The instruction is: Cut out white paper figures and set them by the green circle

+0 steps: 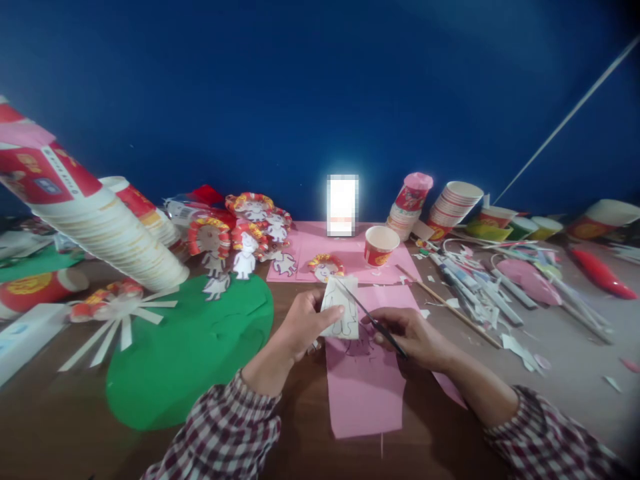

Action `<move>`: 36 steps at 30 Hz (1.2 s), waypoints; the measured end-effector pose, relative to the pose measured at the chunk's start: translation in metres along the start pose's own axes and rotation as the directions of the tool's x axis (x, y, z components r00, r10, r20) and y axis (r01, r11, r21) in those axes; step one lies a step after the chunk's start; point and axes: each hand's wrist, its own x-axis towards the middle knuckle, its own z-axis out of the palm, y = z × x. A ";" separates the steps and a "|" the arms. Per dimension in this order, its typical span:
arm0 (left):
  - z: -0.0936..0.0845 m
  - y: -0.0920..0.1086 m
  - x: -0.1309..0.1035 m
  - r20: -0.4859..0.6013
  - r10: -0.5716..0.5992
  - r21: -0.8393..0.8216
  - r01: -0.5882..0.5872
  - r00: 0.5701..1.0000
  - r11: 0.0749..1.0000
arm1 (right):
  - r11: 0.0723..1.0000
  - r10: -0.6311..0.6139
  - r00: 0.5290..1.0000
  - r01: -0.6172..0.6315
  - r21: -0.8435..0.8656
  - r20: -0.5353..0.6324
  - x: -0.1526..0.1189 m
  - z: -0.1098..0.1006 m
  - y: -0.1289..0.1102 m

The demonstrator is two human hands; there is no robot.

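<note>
My left hand (303,322) is closed on the left side of a small white paper (345,326) with a figure drawn in outline, its thumb on the front. My right hand (413,339) grips a pair of scissors (367,309) with thin blades and dark handles, partly hidden by the fingers. The blades slant up and left across the paper's top right part. Below both hands lies a pink paper sheet (367,400) with dark drawn lines. Just beyond the paper is a ring-shaped craft piece (327,265) with a drawn face.
A paper cup (381,247) stands on a pink sheet (300,250) at the back. Stacked cups (115,227) lean at left beside a green paper shape (185,360) and cut-out figures (245,259). Pens and scraps (465,273), a wooden stick (450,308) and more cups (456,203) are at right.
</note>
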 end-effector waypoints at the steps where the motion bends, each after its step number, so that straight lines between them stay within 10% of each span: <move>1: 0.000 0.000 0.000 0.004 0.002 -0.006 -0.002 1.000 1.000 | 1.000 -0.002 1.000 0.002 -0.010 -0.003 0.000 0.000 0.000; 36: 0.001 -0.002 0.000 0.066 -0.029 -0.058 0.033 0.997 0.998 | 0.997 -0.025 0.999 0.021 0.075 0.048 -0.001 0.001 -0.010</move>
